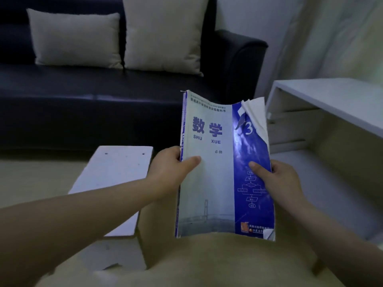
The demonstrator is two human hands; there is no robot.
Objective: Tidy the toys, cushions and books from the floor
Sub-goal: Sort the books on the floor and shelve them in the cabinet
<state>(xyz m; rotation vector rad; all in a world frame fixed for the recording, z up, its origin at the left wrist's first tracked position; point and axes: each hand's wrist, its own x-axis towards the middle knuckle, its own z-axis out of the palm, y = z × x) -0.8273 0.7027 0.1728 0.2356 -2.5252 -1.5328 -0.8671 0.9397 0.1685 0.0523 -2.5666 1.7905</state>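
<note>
Maths textbook (209,183): blue-and-white cover, "3" near the top, front cover facing up at the camera. It is off the floor and held in the air in front of the person's body. The top right corner of the cover is torn and curls back.

Long axis: runs from the body out toward the sofa (83,104). Spine on the left edge, page edge on the right.

Grip: two-handed, at about mid-length, one hand on each long edge.
- Left hand (167,168) clamps the spine side, thumb flat on the cover, fingers hidden behind.
- Right hand (279,181) clamps the page edge the same way, thumb on the blue band.

Surroundings: the white shelf unit (331,96) stands to the right of the book, its open compartments facing this way, just past the page edge. The right hand is the nearer one to it. A low white stand (116,179) sits to the left, below the left forearm. On the sofa an oblong cushion (76,38) and a square cushion (163,32) lean side by side against the backrest.

Judgement: if the shelf is the destination, the move goes rightward, page edge leading. The book probably needs turning to suit a compartment, and the loose corner may snag.
</note>
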